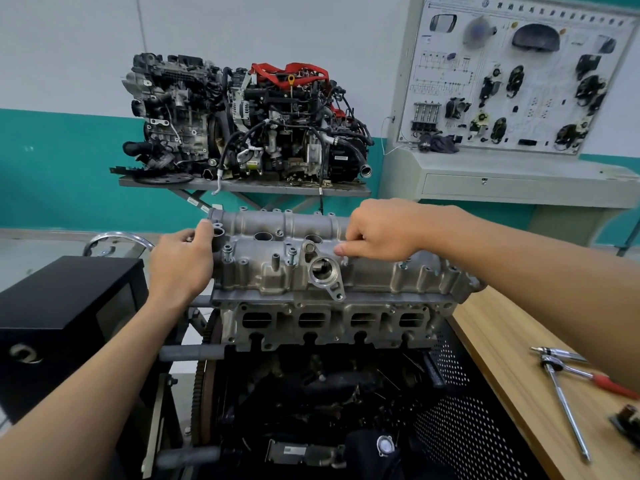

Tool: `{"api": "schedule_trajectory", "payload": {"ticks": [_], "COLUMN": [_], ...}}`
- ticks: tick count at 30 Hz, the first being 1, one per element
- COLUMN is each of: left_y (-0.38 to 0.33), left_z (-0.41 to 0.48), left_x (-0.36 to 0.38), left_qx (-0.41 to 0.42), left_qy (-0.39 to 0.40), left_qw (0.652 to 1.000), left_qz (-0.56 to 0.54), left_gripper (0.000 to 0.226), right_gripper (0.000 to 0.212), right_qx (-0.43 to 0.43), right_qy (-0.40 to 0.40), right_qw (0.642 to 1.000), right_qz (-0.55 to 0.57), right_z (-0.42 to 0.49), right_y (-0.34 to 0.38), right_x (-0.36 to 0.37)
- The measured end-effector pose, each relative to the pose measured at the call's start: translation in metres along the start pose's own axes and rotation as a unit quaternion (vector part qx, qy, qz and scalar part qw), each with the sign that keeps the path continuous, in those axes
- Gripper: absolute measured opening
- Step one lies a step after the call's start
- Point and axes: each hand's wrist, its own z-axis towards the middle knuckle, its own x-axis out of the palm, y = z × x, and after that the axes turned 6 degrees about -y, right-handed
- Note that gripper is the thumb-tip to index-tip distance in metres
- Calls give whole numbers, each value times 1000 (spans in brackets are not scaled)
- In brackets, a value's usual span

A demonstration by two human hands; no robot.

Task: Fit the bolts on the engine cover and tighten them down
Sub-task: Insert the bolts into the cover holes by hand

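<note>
The grey aluminium engine cover (367,271) sits on top of the engine block in the middle of the view. Two bolts stand loosely in its near edge, one (227,252) at the left and one (292,254) beside the round flange. My left hand (183,261) grips the cover's left end, fingers curled over its edge. My right hand (377,230) hovers over the cover's middle with its fingers curled down, pinching something small that I cannot make out, likely a bolt.
A wooden bench (512,358) at the right carries a ratchet wrench (568,403) and a red-handled tool (609,384). A black box (69,306) stands at the left. Behind, another engine (242,123) sits on a stand, and a training board (519,74) hangs at right.
</note>
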Motion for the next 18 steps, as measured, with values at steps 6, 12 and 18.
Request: {"api": "schedule_trajectory", "payload": {"ticks": [6,12,18], "left_y": [2,-17,-66], "left_z": [5,1,-7], "left_x": [-7,-27,-44], "left_qx": [-48,2,119], "left_qy": [31,-49,128], "left_qw": [998,994,985], "left_qz": [-23,-97,-5], "left_gripper": [62,46,12], "right_gripper": [13,51,12], "right_qx": [-9,-7,4], "right_qy": [47,15,49], "right_qw": [987,1000,987], "right_qz": [152,15,150], "right_z": [-2,2,11], "right_y": [-10,-5,-5], "right_x": [-9,1,-8]}}
